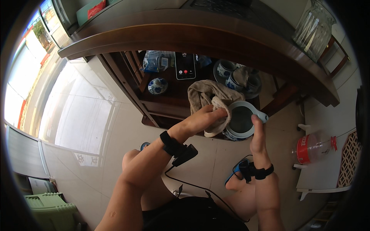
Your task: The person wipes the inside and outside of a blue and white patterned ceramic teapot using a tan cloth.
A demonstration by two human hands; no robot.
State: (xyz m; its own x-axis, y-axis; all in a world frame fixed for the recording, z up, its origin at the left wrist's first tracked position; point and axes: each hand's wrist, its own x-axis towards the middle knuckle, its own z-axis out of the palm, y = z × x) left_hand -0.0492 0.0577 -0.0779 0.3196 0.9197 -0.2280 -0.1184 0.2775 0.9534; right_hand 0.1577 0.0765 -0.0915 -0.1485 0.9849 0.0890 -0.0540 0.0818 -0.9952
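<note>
My right hand [258,134] holds a blue-and-white porcelain teapot [241,135] by its spout side, with the round mouth turned up towards me. A beige cloth [199,92] is gripped in my left hand [209,117], a fold of it against the pot's left rim. The rest of the cloth drapes over the shelf edge. Left of it, on the dark wooden shelf [173,101], sits a small blue-and-white porcelain lid [157,86] with a knob. Several patterned cups [226,68] stand on a round tray [217,75] behind the pot. The fingers beneath the pot are hidden.
A phone [185,69] leans at the back of the shelf beside a clear plastic bag [159,61]. The thick edge of a wooden table [173,33] overhangs the shelf. At right are a large plastic bottle [310,147] and a glass jar [313,31]; a green plastic stool [50,209] is lower left.
</note>
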